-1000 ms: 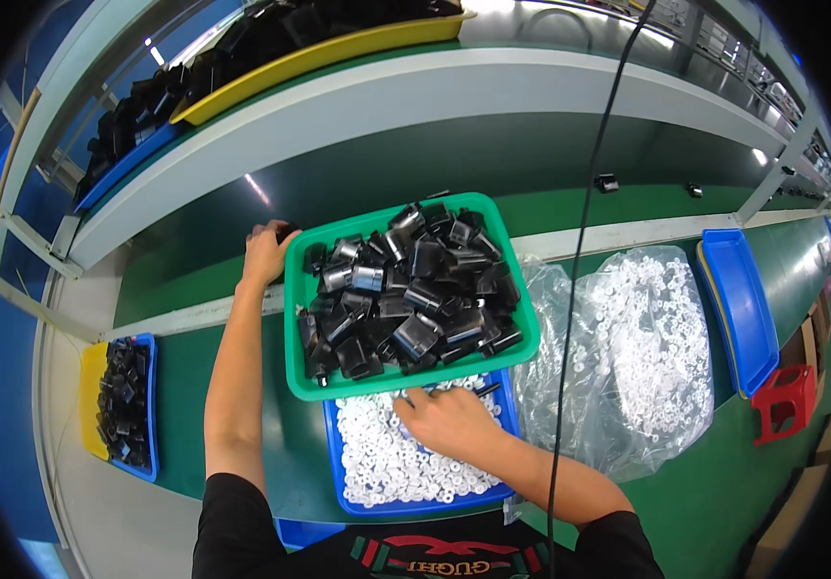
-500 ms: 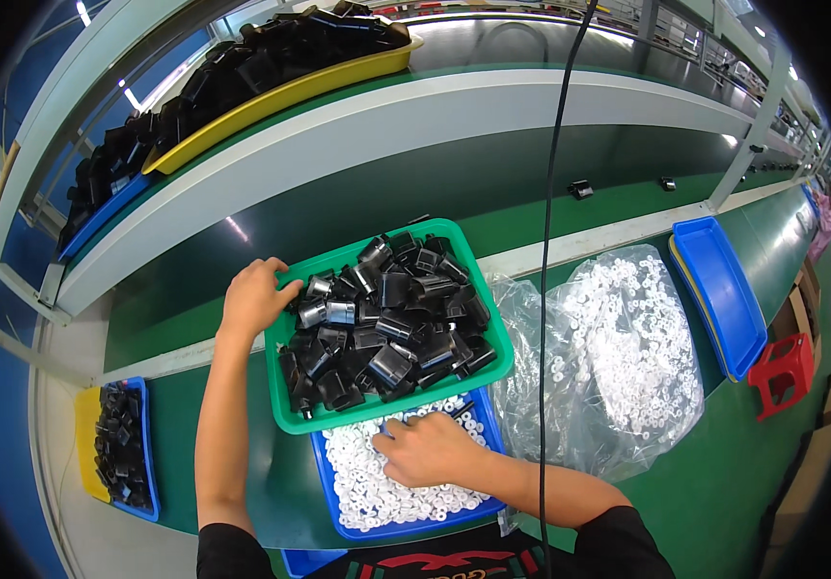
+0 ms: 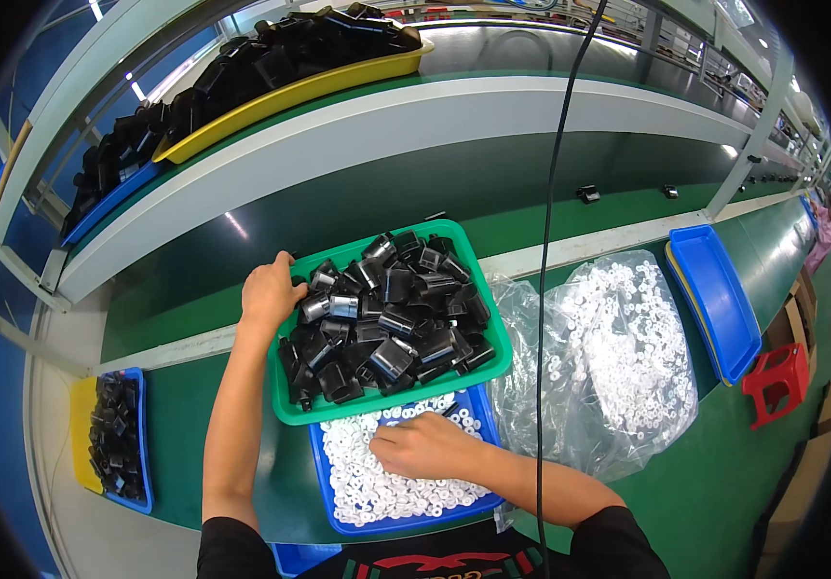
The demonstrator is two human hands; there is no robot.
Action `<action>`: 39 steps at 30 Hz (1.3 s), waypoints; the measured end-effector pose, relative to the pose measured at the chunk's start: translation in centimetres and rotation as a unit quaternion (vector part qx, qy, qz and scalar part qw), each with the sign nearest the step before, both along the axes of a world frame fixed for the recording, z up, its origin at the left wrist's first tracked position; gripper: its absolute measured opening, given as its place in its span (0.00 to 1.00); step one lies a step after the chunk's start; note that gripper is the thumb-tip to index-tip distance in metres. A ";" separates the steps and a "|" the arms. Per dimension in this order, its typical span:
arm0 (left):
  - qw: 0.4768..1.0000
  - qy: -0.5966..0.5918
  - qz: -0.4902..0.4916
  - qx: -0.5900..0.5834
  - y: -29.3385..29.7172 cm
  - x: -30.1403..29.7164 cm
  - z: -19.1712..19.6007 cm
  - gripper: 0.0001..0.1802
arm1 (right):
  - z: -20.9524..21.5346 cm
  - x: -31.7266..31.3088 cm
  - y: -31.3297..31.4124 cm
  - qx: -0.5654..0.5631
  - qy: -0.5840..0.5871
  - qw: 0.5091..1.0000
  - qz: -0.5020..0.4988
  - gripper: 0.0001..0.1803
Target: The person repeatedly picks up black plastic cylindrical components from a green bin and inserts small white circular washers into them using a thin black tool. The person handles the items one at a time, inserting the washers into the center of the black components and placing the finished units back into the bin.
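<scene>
Rings (image 3: 377,478), small and white, fill the blue tray (image 3: 333,507) nearest the person; too many to count. Right hand (image 3: 425,446) rests on the heap, fingers curled down among them, likely pinching some, though the fingertips are hidden. Just beyond, the green tray (image 3: 488,289) overlaps the blue tray's far edge, long axis running left-right, piled with black parts (image 3: 386,314), dozens. Left hand (image 3: 269,289) grips its far-left corner, fingers closed over the rim. Right hand is nearer the rings. Right: one clear bag (image 3: 618,357) of more rings, one empty blue tray (image 3: 714,299), red stool (image 3: 774,384). Far left: one small bin (image 3: 114,439) of black parts.
</scene>
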State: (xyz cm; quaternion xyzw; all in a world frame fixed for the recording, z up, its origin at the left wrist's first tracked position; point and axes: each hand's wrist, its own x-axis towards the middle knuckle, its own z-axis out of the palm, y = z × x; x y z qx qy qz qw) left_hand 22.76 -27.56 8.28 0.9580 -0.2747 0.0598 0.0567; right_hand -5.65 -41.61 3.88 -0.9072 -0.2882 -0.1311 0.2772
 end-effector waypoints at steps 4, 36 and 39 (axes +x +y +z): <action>0.996 0.009 0.060 -0.063 0.2 -0.9 0.6 0.29 | -0.1 0.1 0.1 0.025 -0.021 0.999 0.010 0.06; 0.613 0.530 -0.143 -0.568 5.2 -20.9 -1.6 0.25 | 1.6 0.4 -0.3 0.181 -0.115 0.976 -0.023 0.14; 0.607 0.560 -0.168 -0.538 5.4 -20.8 -0.8 0.21 | 2.2 0.1 -0.7 0.213 -0.134 0.967 -0.030 0.16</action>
